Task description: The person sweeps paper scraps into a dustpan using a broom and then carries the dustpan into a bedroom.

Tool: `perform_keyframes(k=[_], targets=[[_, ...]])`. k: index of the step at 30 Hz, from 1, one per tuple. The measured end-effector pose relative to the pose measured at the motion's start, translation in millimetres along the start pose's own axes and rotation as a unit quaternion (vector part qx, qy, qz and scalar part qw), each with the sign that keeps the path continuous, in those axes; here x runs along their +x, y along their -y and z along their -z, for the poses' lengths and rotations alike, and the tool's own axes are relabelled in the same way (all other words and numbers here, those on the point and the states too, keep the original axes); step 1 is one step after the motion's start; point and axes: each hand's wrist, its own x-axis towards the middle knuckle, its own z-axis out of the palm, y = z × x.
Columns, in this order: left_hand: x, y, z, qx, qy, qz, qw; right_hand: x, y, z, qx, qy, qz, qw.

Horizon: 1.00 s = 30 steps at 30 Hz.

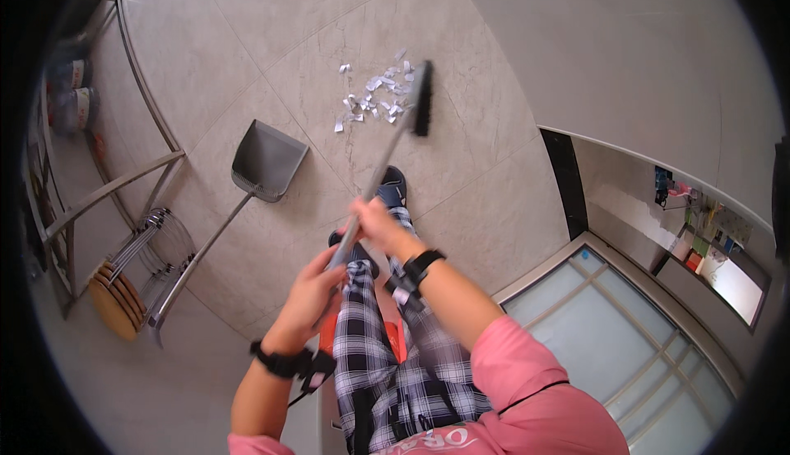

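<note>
Both my hands are closed around the grey handle of a broom (424,98). My right hand (374,223) grips it lower, towards the brush head, while my left hand (318,291) holds it nearer my body. The broom's dark bristles rest at the right edge of a scatter of white paper scraps (379,94) on the tiled floor. To the left of the scraps a grey long-handled dustpan (268,159) lies open side away from me, its handle slanting down towards stacked stools.
At the left are a metal frame (117,186), large plastic bottles (80,109) and stacked round stools (117,301). A pale cabinet or wall surface (623,54) spans the upper right. A framed glass door (592,331) is at lower right. My slippered feet stand below the scraps.
</note>
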Motion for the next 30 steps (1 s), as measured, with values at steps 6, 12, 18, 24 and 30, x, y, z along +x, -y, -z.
perform_keyframes(k=[6,12,18,24,30], targets=[[-65.3,-22.5,-31.2,0.044,-0.016,0.025,0.999,-72.4,32.0,-38.3,0.036,-0.022,-0.004,0.999],[58.9,-43.4,-109.6,-0.032,0.135,-0.031,0.99,-30.4,153.9,61.5,-0.202,-0.214,0.077,0.952],[159.8,-81.6,-177.1,-0.203,0.123,-0.004,0.971,46.9,246.5,131.1,-0.296,-0.204,0.073,0.93],[84.5,23.4,-92.7,-0.253,0.047,0.026,0.966,46.7,69.0,105.6,-0.414,-0.182,0.092,0.887],[-30.9,29.6,-96.2,-0.154,-0.038,0.033,0.987,-50.3,14.9,38.0,-0.267,-0.047,0.05,0.961]])
